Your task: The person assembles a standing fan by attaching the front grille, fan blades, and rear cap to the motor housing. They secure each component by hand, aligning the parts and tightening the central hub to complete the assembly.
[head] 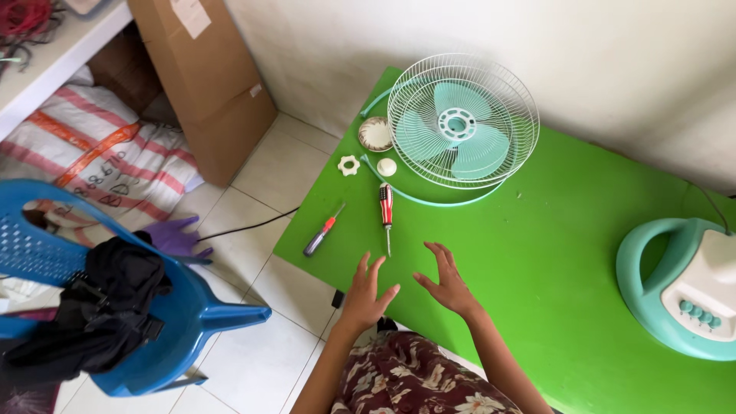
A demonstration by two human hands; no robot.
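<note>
Both hands' fingers spread, empty, left hand [366, 295] and right hand [447, 285] near red-handled screwdriver [386, 208]

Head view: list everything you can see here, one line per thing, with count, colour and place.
table: 1, bright green, centre and right
fan grille with blades: 1, white wire with mint blades, lying at the table's far end
round cap: 1, cream and brown, left of the grille
small white fittings: 2, one toothed, one round, near the cap
striped-handle screwdriver: 1, red, black and white, table centre
slim screwdriver: 1, red and purple, near the table's left edge
fan base: 1, mint and white, right edge
plastic chair: 1, blue, on the floor at left, dark clothing on it
cardboard box: 1, brown, against the wall
woven sack: 1, white with red stripes, floor left
left hand: open, empty, over the table's near edge
right hand: open, empty, beside it
</note>
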